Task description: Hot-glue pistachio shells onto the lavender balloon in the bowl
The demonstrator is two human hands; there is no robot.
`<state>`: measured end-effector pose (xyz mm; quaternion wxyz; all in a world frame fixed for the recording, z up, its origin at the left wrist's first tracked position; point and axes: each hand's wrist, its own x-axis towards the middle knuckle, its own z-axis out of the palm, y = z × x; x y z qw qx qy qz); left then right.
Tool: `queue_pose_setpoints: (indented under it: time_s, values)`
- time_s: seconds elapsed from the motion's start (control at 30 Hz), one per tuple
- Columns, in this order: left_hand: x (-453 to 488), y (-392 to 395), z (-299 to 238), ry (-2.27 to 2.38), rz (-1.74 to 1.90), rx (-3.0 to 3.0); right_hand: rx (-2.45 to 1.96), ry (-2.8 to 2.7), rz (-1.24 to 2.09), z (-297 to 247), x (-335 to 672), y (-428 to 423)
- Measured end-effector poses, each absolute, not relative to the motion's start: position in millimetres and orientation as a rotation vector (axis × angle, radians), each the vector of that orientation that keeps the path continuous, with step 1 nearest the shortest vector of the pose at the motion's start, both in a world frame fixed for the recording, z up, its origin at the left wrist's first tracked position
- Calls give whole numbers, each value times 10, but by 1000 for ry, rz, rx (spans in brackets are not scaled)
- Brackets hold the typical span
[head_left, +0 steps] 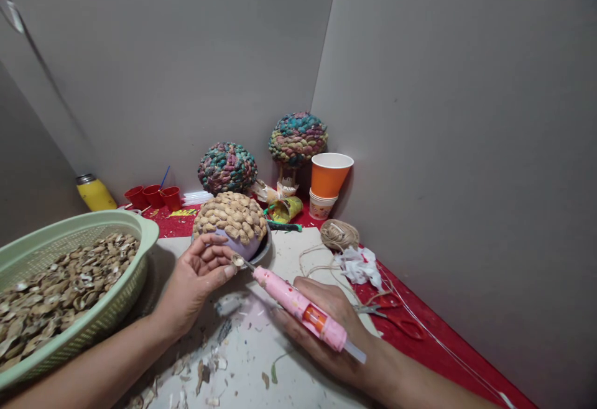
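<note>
Pinched in left fingers [212, 252], tips nearly together: peanut shell [237, 260]. Clasped in curled right fingers [321, 291], above desk [252, 365]: pink glue gun [289, 295], long axis slanting diagonally, nozzle [250, 266] pointing forward-left at shell's edge, contact not determinable, tail toward right wrist. Just beyond: purple ball [245, 248], partly shell-covered, in bowl [269, 245]. To left: green basket [142, 229] holding loose shells [69, 284]

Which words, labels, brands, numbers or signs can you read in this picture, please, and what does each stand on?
There are none that I can read.
Glue gun: small coloured marks, too small to tell whether any are letters.
Paper cups: print too small to read.
Yellow bottle: any marking is too small to read.
White tag on the cord: too blurred to read.
</note>
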<state>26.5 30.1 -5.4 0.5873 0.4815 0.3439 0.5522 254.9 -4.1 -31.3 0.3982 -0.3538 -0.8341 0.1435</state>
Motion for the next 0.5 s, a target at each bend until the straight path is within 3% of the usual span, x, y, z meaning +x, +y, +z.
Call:
queue_pose_setpoints:
  time_s: [0.5]
  values:
    - [261,305,-56,806,1294,1140,-885,-2128,321,-293,2539,-30]
